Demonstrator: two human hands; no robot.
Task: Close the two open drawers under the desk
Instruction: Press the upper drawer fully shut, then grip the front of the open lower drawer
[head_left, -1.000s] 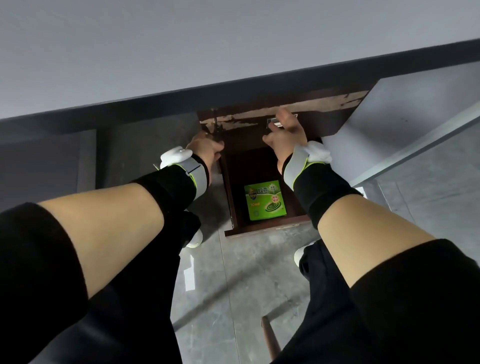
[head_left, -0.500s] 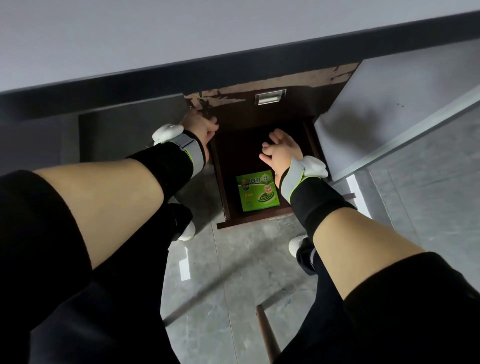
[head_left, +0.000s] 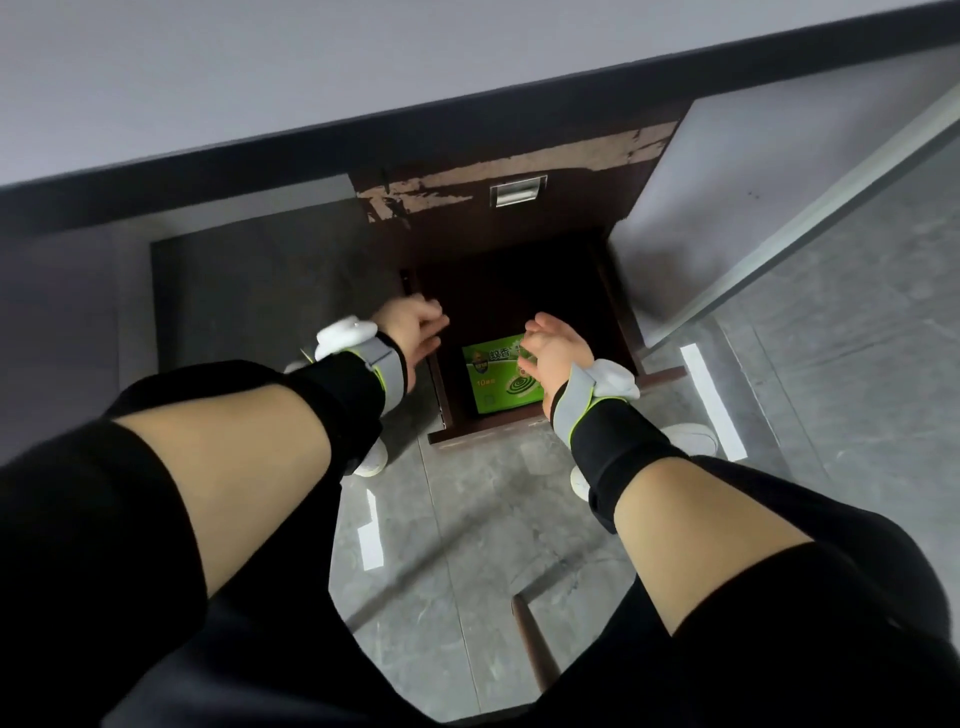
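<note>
A dark brown upper drawer front, chipped along its top edge and fitted with a recessed metal handle, sits back under the desk's black edge. Below it the lower drawer stands pulled out, with a green mosquito-coil box lying inside. My left hand hovers at the lower drawer's left wall, fingers curled with nothing in them. My right hand is over the green box, fingers spread, palm turned left, holding nothing. Both wrists wear grey bands with white trackers.
The grey desk top fills the upper view. A grey side panel stands right of the drawers, a dark panel left. My white shoes rest on grey floor tiles. A wooden chair leg shows below.
Both hands have come off the upper drawer front and dropped to the lower drawer. The upper drawer's handle is uncovered now. The view has tilted downward.
</note>
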